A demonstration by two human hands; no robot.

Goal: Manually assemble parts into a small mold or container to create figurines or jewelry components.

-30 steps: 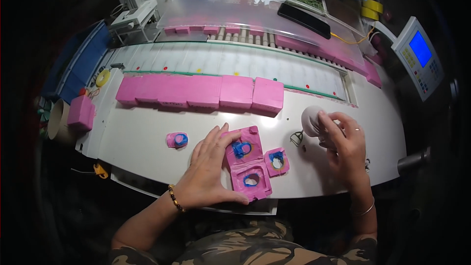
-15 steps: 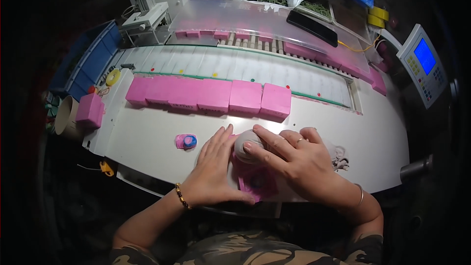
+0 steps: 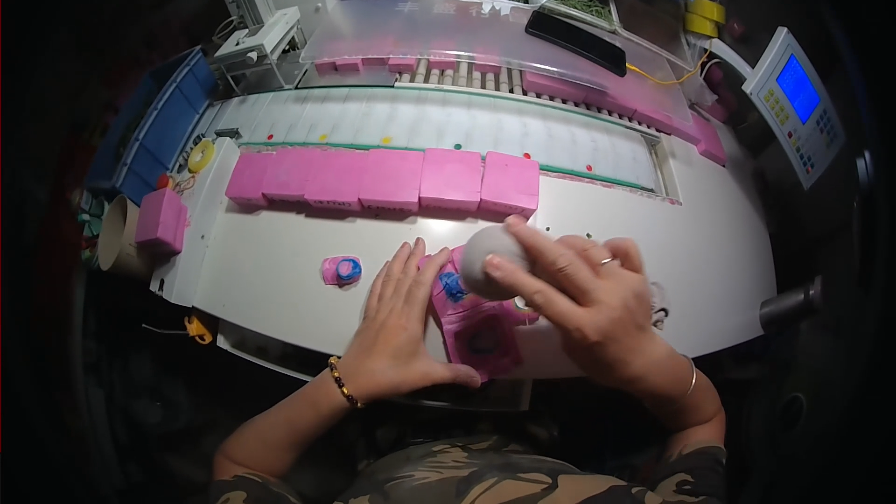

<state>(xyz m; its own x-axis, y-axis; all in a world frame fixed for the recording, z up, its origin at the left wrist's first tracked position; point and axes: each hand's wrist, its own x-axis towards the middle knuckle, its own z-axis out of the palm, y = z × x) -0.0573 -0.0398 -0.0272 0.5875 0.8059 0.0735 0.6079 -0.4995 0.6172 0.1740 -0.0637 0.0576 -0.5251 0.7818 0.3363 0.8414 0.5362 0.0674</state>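
A rounded grey-white cloth pouch (image 3: 493, 259) is in my right hand (image 3: 597, 308), whose fingers wrap round it from the right. Its gathered loose end (image 3: 659, 306) shows beyond that hand. Below the pouch lies a pink block mold (image 3: 455, 325), with a dark square hollow in its near part and a blue patch farther back. My left hand (image 3: 397, 327) lies flat along the mold's left side, fingers stretched out and thumb near its front corner. To the left sits a small pink piece with a blue cap (image 3: 343, 270). The pouch hides part of the mold.
A row of several pink blocks (image 3: 392, 179) stands across the white table (image 3: 271, 289), before a white slatted conveyor (image 3: 355, 121). One pink block (image 3: 162, 221) stands at the left edge. A control panel (image 3: 796, 103) rises at right; a phone (image 3: 576, 42) lies at the back.
My right hand has lifted the pouch off the mold and slightly right, uncovering the blue patch and hollow. The left hand stays at the mold. The whole view has shifted slightly.
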